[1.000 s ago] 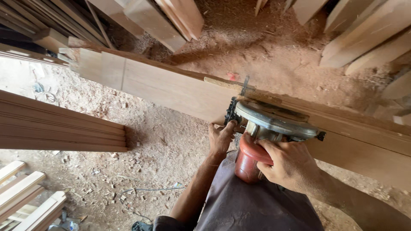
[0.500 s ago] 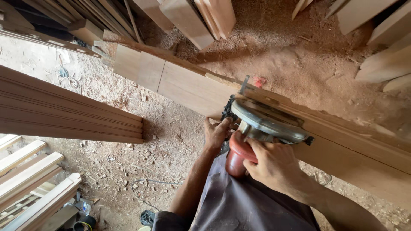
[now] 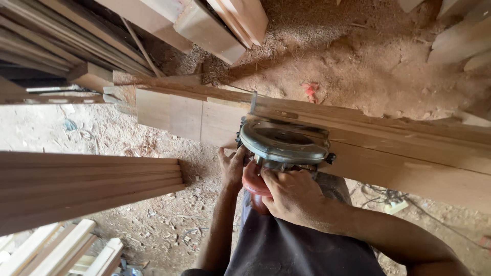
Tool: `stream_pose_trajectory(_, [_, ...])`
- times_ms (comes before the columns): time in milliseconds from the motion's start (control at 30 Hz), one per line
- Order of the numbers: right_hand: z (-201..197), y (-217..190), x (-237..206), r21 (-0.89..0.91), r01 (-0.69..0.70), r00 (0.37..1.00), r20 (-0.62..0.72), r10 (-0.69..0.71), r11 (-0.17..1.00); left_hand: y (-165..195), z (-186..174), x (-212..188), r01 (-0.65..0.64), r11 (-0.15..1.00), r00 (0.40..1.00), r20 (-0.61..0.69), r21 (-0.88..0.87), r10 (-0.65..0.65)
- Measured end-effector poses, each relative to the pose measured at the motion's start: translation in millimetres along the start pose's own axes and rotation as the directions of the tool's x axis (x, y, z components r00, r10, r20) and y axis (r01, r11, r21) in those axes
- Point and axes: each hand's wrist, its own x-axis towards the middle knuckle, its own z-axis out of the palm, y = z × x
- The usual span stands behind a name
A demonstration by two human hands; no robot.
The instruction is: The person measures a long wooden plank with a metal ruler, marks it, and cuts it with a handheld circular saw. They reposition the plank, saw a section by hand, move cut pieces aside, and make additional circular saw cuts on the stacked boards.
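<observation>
Hands' grip clamps circular saw on plank: right hand, left hand; blade hidden.

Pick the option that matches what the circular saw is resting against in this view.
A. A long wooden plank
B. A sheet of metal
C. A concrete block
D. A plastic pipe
A: the circular saw, gripped by the right hand with the left hand beside it, sits against the long wooden plank that runs across the view above the sawdust-covered floor.
</observation>
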Motion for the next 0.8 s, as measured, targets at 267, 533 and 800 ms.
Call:
stream_pose_trajectory(267, [20,-29,39,0.016,0.061,0.993,-0.102,-0.059,0.998,42,-31,12,0.026,0.992,0.999,-0.027,0.122,-0.023])
stream_pose_trajectory(533, [36,-58,81,-0.040,0.052,0.992,-0.117,-0.056,0.998,76,-59,32,0.100,0.969,0.984,-0.167,0.227,-0.062])
stream_pose_trajectory(800, [49,-87,120,-0.022,0.070,0.985,-0.157,-0.072,0.997,88,-106,65,0.011,0.969,0.995,-0.102,0.247,0.015])
